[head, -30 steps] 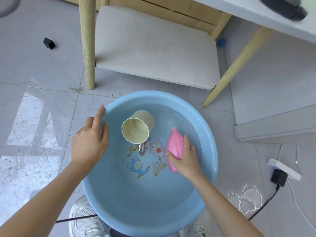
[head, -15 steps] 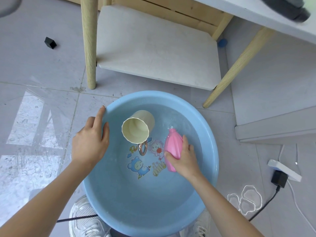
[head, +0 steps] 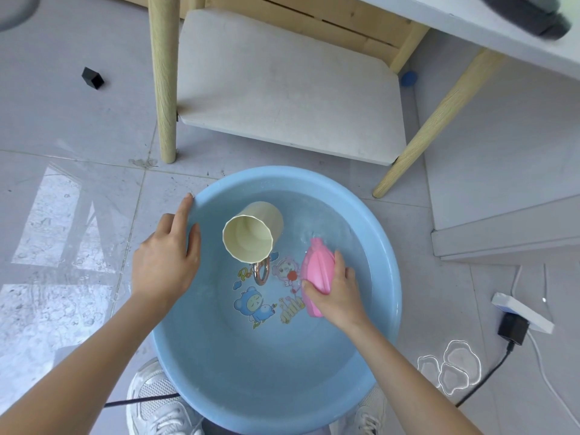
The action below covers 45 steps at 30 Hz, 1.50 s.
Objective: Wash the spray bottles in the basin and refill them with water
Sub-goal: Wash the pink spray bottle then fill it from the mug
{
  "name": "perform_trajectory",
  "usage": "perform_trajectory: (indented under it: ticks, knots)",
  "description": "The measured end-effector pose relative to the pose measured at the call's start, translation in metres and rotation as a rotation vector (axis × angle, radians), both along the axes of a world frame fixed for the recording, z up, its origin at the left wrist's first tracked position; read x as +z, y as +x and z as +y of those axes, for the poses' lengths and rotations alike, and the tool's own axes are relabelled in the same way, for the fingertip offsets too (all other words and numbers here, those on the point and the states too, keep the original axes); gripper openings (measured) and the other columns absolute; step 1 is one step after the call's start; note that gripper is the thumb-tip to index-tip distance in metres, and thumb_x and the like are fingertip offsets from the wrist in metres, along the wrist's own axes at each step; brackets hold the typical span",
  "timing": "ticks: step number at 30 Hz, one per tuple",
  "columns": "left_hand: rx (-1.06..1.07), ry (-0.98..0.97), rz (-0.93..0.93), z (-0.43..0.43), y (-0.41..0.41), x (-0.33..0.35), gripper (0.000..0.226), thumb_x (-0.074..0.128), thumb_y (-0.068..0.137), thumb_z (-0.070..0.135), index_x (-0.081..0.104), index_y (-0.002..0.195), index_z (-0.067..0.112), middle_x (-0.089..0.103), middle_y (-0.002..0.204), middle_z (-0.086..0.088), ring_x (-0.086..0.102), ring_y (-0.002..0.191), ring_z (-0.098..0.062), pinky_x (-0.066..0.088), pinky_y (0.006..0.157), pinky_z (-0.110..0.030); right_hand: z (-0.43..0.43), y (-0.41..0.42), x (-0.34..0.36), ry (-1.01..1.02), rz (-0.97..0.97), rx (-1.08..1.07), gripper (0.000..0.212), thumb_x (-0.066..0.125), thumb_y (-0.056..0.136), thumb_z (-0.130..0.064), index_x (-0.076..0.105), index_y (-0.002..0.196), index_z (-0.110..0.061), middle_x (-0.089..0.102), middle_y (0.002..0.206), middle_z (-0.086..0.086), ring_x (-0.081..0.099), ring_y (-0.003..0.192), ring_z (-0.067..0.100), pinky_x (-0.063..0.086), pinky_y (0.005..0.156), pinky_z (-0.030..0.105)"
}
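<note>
Bottle [head: 315, 265] clasped in curled right hand [head: 337, 293], neck pointing forward past the knuckles; left hand [head: 164, 262] flat, farther off, on rim of basin [head: 282, 174].

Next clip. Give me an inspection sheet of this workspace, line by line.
Surface: grey tiled floor; puddles right of the basin.
Job's things: blue basin holding some water; pink bottle in it; only one bottle seen.
Clutter: cream cup tipped over in the basin; black cube and blue ball on the floor.
Hands: left hand rests on the basin rim, fingers straight; right hand grips the bottle.
Cables: black cable from an adapter at a power strip, close to the puddles; second black cable by a shoe.
Surroundings: wooden table with a low shelf behind the basin.
</note>
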<state>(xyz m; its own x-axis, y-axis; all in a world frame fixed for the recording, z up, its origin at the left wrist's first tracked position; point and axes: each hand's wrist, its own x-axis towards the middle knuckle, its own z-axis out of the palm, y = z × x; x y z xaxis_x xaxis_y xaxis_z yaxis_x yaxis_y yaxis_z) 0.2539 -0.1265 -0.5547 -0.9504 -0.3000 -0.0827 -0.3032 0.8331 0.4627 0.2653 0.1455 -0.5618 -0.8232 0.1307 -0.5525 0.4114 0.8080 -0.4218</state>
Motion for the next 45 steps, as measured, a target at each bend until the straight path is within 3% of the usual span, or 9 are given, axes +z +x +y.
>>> perform_trajectory:
  ticks: [45]
  knots:
    - [-0.005,-0.012,0.004,0.0,0.0006,0.0008,0.048,0.041,0.098,0.026,0.034,0.146,0.022,0.054,0.099,-0.014,0.054,0.062,-0.042,0.04,0.056,-0.042,0.0018,0.0062,-0.0037,0.0,-0.035,-0.014,0.092,0.065,0.083,-0.046,0.007,0.15,-0.023,0.032,0.134,0.008,0.035,0.127,0.029,0.036,0.104,0.038]
